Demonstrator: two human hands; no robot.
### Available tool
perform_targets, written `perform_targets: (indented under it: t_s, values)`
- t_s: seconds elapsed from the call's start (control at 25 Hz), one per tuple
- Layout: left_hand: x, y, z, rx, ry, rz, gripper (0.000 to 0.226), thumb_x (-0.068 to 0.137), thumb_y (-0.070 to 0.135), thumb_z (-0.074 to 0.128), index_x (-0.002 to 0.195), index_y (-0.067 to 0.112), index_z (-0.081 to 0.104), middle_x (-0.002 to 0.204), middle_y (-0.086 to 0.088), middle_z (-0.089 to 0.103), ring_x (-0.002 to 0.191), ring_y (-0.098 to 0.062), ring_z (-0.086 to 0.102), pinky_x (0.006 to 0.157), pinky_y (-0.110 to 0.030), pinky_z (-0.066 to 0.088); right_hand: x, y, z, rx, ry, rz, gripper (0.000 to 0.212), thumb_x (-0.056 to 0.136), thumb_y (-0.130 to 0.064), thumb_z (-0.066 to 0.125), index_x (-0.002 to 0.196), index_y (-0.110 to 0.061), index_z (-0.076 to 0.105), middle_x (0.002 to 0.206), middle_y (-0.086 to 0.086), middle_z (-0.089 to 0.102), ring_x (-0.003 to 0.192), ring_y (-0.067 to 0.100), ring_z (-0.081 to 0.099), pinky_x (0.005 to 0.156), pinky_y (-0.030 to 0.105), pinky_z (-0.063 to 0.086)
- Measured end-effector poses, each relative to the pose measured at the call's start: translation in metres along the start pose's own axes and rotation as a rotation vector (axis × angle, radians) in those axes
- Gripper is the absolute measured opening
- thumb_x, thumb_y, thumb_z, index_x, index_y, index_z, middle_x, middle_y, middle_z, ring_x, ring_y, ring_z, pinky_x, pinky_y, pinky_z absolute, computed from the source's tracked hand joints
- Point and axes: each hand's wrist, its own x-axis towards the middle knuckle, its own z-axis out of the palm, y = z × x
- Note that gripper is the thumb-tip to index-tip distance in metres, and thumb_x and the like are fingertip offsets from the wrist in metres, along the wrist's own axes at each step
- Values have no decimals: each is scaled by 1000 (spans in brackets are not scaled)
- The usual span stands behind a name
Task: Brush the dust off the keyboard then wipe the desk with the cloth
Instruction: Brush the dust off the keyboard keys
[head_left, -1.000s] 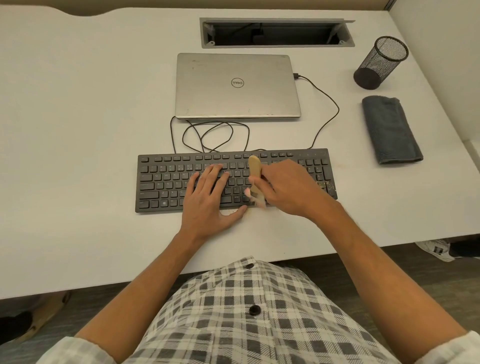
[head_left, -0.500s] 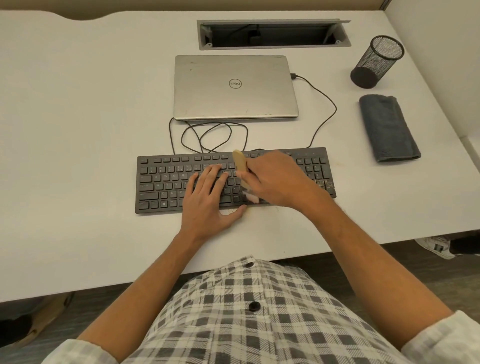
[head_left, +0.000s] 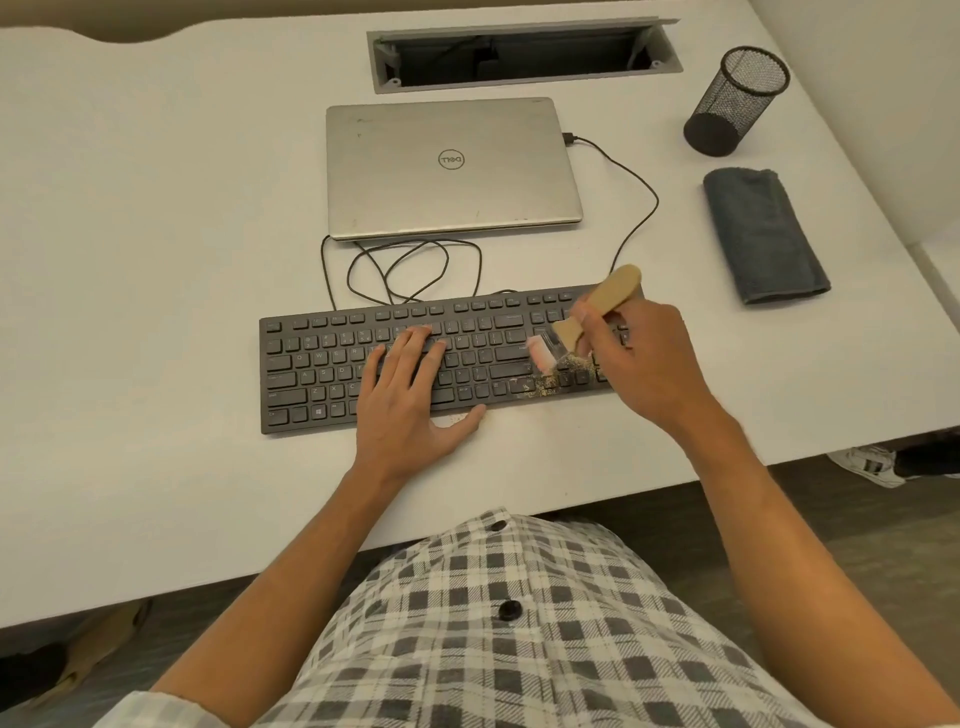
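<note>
A black keyboard (head_left: 332, 358) lies across the middle of the white desk (head_left: 156, 260). My left hand (head_left: 410, 400) rests flat on its centre keys, fingers spread, thumb on the desk edge side. My right hand (head_left: 649, 358) grips a small wooden brush (head_left: 608, 301), its pale bristles down on the keys at the keyboard's right part. Tan dust (head_left: 561, 376) lies scattered on the keys under the bristles. A folded grey cloth (head_left: 761, 234) lies on the desk to the right, apart from both hands.
A shut silver laptop (head_left: 452, 166) sits behind the keyboard, with a black cable (head_left: 410, 270) looped between them. A black mesh pen cup (head_left: 737, 101) stands at the back right. An open cable tray (head_left: 519, 52) is set into the desk's rear. A wall rises at right.
My right hand has swung the brush from the keyboard's middle over to its right part, handle now tilted right. Dust there is now uncovered. My left hand has stayed put.
</note>
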Motion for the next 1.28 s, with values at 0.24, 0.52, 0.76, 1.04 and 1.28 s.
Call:
perform_targets:
  t_s: [0.24, 0.52, 0.76, 1.04, 1.28]
  values:
    - [0, 0, 0, 24, -23, 8, 84, 84, 69, 62, 140, 6, 56, 151, -14, 49, 142, -32, 43, 118, -53, 29, -27, 24, 5, 54, 76, 75, 24, 99, -43, 47, 102, -27, 64, 76, 1, 69, 70, 24, 65, 64, 52, 53]
    - [6, 24, 9, 53, -48, -28, 89, 83, 73, 57, 142, 7, 54, 154, -16, 46, 145, -33, 39, 120, -56, 24, -21, 9, 12, -45, 47, -48, 36, 99, -40, 45, 95, -16, 71, 71, -3, 66, 63, 14, 60, 58, 37, 48]
    - [6, 25, 12, 46, -35, -42, 87, 83, 71, 62, 142, 8, 55, 154, -15, 46, 145, -32, 39, 119, -56, 26, -2, -26, 23, -378, -244, -274, 33, 102, -35, 41, 93, -12, 62, 67, -1, 54, 65, 23, 56, 74, 37, 43]
    - [6, 25, 11, 23, -38, -49, 87, 84, 73, 56, 142, 8, 54, 154, -16, 45, 145, -32, 39, 120, -55, 25, 17, -29, 17, -448, -403, -260, 27, 102, -42, 39, 89, -21, 52, 63, -10, 43, 69, 22, 53, 66, 32, 34]
    - [7, 25, 11, 23, -38, -45, 87, 85, 74, 53, 142, 8, 54, 154, -16, 45, 145, -32, 39, 119, -56, 26, 24, -23, 18, -349, -361, -227, 33, 101, -41, 44, 82, -15, 53, 61, -8, 46, 62, 18, 49, 62, 31, 32]
